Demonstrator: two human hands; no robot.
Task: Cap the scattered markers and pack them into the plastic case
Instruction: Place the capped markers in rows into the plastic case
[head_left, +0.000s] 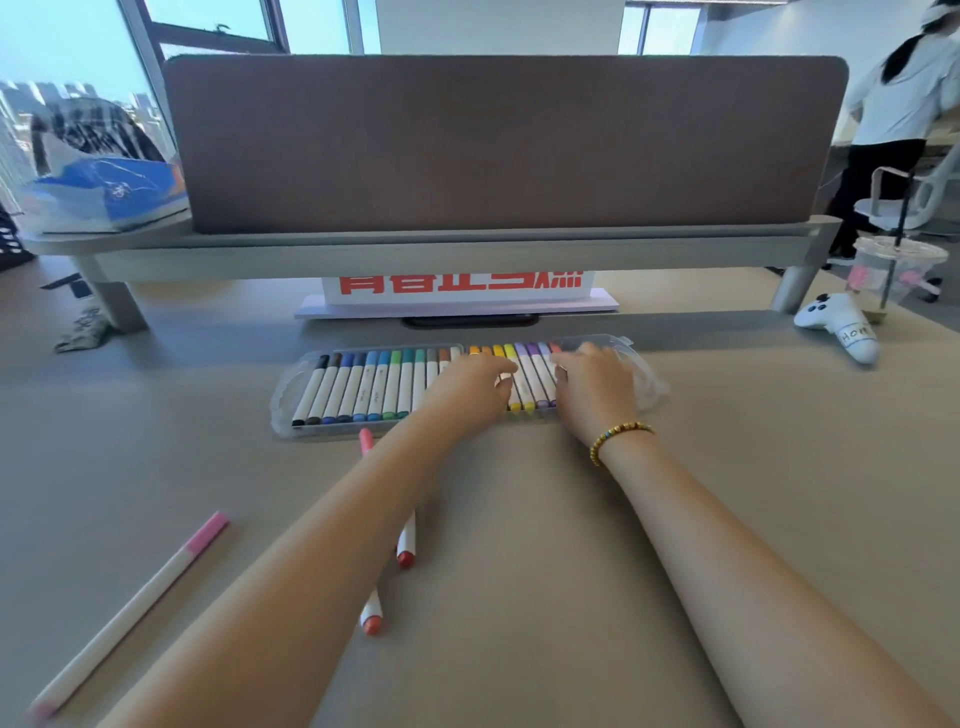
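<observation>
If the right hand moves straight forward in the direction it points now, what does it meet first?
Probably the far wall of the plastic case: the right hand lies over the markers at the case's right end, fingers pointing away. Depth is unclear.

Bright daylight from the windows (208, 26) behind; soft shadows, wide-angle bending, slightly blurred edges.

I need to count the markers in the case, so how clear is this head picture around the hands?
Head view: even daylight, no harsh glare; both hands, left hand and right hand, are motion-blurred and cover part of the marker row; wide-angle bending at edges; the pink marker looks smeared.
</observation>
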